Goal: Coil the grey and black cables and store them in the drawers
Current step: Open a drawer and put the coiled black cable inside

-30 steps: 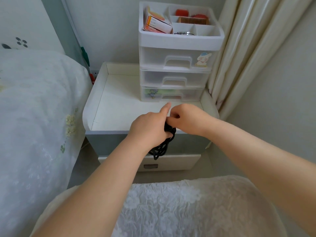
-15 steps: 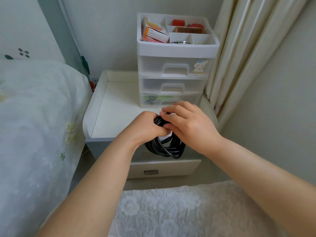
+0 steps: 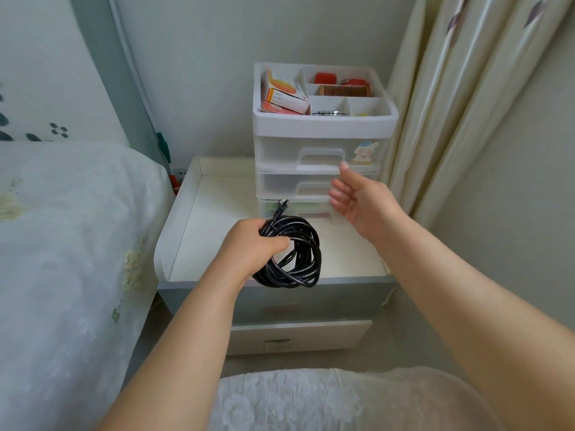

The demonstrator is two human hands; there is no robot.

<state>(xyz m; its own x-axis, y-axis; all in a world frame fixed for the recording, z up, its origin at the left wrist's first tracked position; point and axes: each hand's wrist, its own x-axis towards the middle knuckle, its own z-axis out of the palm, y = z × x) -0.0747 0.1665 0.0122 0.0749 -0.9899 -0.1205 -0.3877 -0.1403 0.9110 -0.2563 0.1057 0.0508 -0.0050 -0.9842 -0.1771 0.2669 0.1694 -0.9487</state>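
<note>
My left hand (image 3: 249, 244) grips a coiled black cable (image 3: 298, 262) over the front of the white nightstand top (image 3: 214, 219); its plug end sticks up past my fingers. My right hand (image 3: 357, 197) is open, fingers spread, right in front of the small plastic drawer unit (image 3: 317, 157), near the handles of its middle and bottom drawers. All three see-through drawers are shut. No grey cable is in view.
The unit's top tray (image 3: 323, 119) holds boxes, a comb and small items. A bed (image 3: 62, 244) lies at the left, curtains (image 3: 460, 104) hang at the right. The nightstand has a drawer (image 3: 298, 335) below. White lace fabric covers my lap.
My right hand has let go of the cable and moved up toward the plastic drawers. The left hand now holds the finished coil alone, turned flatter over the nightstand.
</note>
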